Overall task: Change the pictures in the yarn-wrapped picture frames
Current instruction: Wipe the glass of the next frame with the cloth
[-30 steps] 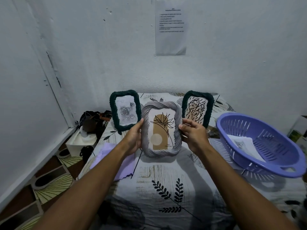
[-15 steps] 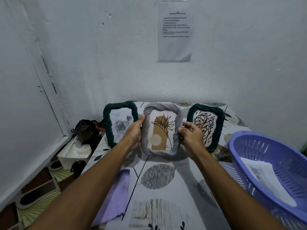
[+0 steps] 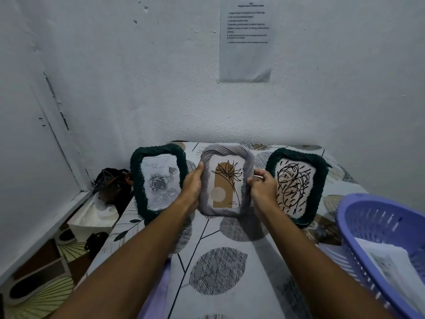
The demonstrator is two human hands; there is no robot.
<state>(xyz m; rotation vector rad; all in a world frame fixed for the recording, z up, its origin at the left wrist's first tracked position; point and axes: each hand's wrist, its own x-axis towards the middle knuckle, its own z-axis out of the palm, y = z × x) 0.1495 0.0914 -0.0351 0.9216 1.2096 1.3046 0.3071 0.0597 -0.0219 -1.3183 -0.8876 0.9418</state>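
Note:
A grey yarn-wrapped frame (image 3: 226, 155) with a tan arch and a line-drawn plant stands upright at the middle of the table's far side. My left hand (image 3: 192, 188) grips its left edge and my right hand (image 3: 262, 189) grips its right edge. A dark green yarn-wrapped frame (image 3: 138, 180) with a grey rose drawing stands to its left. Another dark green frame (image 3: 318, 180) with a black scribble drawing stands to its right. Whether the grey frame touches the table is hidden by my hands.
A purple plastic basket (image 3: 358, 217) with loose paper pictures (image 3: 395, 265) sits at the right. A lilac cloth (image 3: 158, 293) lies near the front left. A sheet of printed text (image 3: 247, 40) hangs on the wall. A tissue box (image 3: 92, 217) and dark items sit left of the table.
Both hands carried the grey frame away from me, from the table's middle to between the two green frames near the wall. The camera followed forward.

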